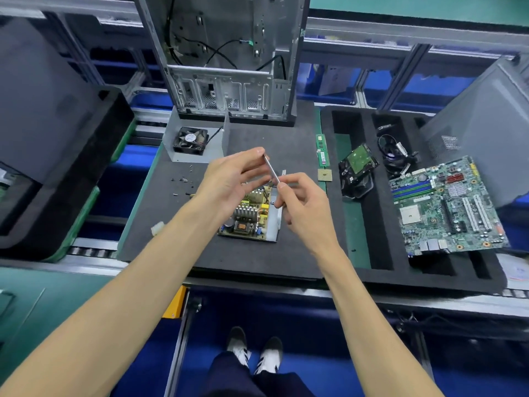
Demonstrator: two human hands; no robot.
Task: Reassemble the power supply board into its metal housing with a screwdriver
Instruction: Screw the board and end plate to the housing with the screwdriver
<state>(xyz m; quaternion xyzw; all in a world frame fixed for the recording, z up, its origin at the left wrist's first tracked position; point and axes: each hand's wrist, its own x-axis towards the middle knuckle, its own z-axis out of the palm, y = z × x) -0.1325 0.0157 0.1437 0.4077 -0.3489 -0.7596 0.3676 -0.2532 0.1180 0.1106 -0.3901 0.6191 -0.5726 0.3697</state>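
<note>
Both-handed, fingers (pixel 282 185) around screwdriver (pixel 271 169)

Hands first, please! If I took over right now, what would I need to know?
Left hand: its fingers pinch the far end of the screwdriver shaft.
Right hand: pinches the near end of the same shaft. The tool is held in the air, above the work.
Power supply board: lies in its metal housing on the dark foam mat, below the hands.
Loose screws: scattered on the mat, left of the board.
Done: board seated in the housing.
Left: pick up the screws and drive them in; whether any is already in, I cannot tell.
</note>
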